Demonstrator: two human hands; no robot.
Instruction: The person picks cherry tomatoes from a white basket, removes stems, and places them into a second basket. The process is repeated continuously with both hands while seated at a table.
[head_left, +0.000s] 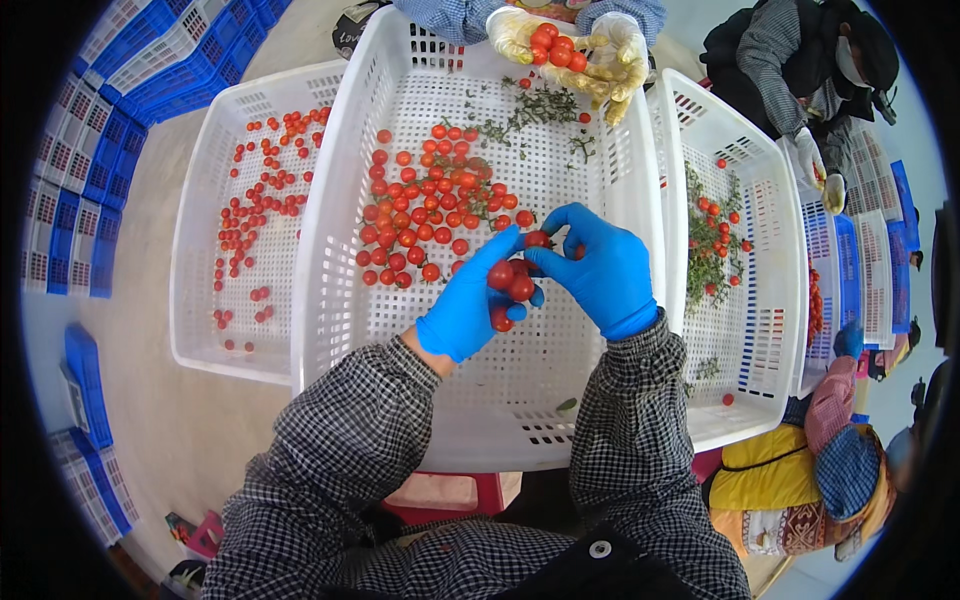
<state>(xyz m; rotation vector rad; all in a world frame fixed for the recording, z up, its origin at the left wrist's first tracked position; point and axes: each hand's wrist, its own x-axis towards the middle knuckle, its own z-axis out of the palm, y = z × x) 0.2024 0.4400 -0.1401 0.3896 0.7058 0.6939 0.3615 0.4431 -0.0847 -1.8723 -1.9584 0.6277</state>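
Note:
Blue-gloved, my left hand (466, 300) cups several cherry tomatoes (510, 280) above the middle white plastic crate (480, 420). My right hand (596, 266), in a matching glove, has its thumb and forefinger on a cherry tomato (537, 240) at the left fingertips. Another tomato (578, 251) shows partly behind the curled right fingers. Beyond my hands, a spread of loose cherry tomatoes (420, 214) lies on the crate's perforated floor. Green stem scraps (544, 107) are heaped towards the far end.
Across the crate, another person's gloved hands (570, 56) hold several tomatoes. A left crate (199, 225) holds loose tomatoes; a right crate (769, 337) holds stems and tomatoes. Co-workers (787, 67) are at the right. Stacked blue and white crates (97, 142) stand at the left. A red stool (487, 495) is below.

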